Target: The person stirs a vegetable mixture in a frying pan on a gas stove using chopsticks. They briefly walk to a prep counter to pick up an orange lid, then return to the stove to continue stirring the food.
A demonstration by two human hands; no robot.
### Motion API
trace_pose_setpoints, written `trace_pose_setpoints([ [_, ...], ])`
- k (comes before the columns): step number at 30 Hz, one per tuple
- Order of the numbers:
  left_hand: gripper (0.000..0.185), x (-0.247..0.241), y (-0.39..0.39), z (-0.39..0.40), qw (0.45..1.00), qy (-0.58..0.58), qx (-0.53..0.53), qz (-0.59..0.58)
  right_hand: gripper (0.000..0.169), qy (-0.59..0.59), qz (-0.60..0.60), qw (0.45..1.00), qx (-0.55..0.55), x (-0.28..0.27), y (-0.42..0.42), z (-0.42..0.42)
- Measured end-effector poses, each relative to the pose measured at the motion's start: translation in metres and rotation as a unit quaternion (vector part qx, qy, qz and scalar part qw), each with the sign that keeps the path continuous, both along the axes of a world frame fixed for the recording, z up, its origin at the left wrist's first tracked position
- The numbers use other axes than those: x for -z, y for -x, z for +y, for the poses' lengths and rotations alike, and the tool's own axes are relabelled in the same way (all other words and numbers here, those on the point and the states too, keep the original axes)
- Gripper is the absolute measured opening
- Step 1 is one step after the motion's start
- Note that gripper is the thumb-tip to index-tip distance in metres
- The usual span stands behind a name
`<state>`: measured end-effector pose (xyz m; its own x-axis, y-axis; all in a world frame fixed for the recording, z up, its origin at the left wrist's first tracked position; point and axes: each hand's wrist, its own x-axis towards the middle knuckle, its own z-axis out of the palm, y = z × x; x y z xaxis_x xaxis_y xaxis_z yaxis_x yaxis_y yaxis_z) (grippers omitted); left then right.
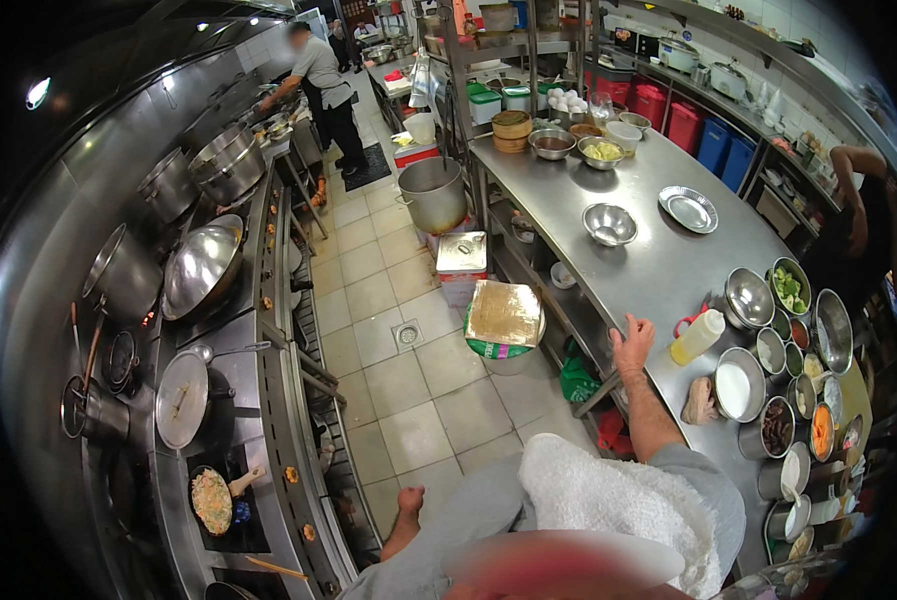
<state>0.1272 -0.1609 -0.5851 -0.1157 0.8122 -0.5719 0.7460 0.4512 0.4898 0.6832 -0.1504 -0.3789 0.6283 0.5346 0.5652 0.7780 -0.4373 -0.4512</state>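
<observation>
My right hand (632,345) is open with fingers spread at the edge of the stainless steel worktable (658,300), holding nothing. Just right of it are a squeeze bottle (697,337) of yellow liquid and a red-handled tool (686,321), partly hidden behind the bottle. Down over the aisle, my left hand (411,501) has its fingers curled, with nothing visible in it. To its left, a frying pan (212,501) of chopped food sits over a blue flame on the stove (261,480). A white towel (621,510) lies over my right shoulder.
Bowls of ingredients, including cut greens (788,290) and orange strips (821,431), crowd the table's right end. A foil-colored board (505,313) tops a bucket in the aisle, near a large pot (433,195). One person (325,90) works at the far stove; another (857,217) stands at right.
</observation>
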Motion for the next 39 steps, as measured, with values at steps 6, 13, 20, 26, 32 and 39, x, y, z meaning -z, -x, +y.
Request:
trace_pose_setpoints([
  [6, 0.033, -0.002, 0.001, -0.004, 0.999, 0.007, -0.026, -0.024, 0.047, 0.030, -0.006, 0.998, 0.059, 0.016, -0.021, -0.003],
  [13, 0.032, -0.001, -0.001, 0.004, 1.000, 0.006, -0.001, 0.009, 0.047, 0.050, 0.019, 0.997, 0.061, 0.011, -0.016, 0.001],
  [20, 0.033, 0.014, -0.001, 0.015, 1.000, 0.009, 0.009, 0.005, 0.045, 0.033, 0.019, 0.997, 0.061, 0.012, -0.015, 0.003],
  [26, 0.032, 0.011, -0.005, 0.016, 1.000, -0.019, 0.024, -0.002, 0.043, 0.007, 0.035, 0.995, 0.092, 0.015, -0.020, -0.001],
  [32, 0.034, 0.012, -0.002, 0.029, 0.986, -0.039, 0.161, -0.004, 0.041, -0.055, 0.045, 0.991, 0.112, 0.029, -0.029, 0.002],
  [39, 0.039, 0.069, 0.000, 0.046, 0.988, -0.037, 0.143, 0.043, 0.039, -0.081, 0.100, 0.985, 0.111, 0.016, -0.002, 0.002],
])
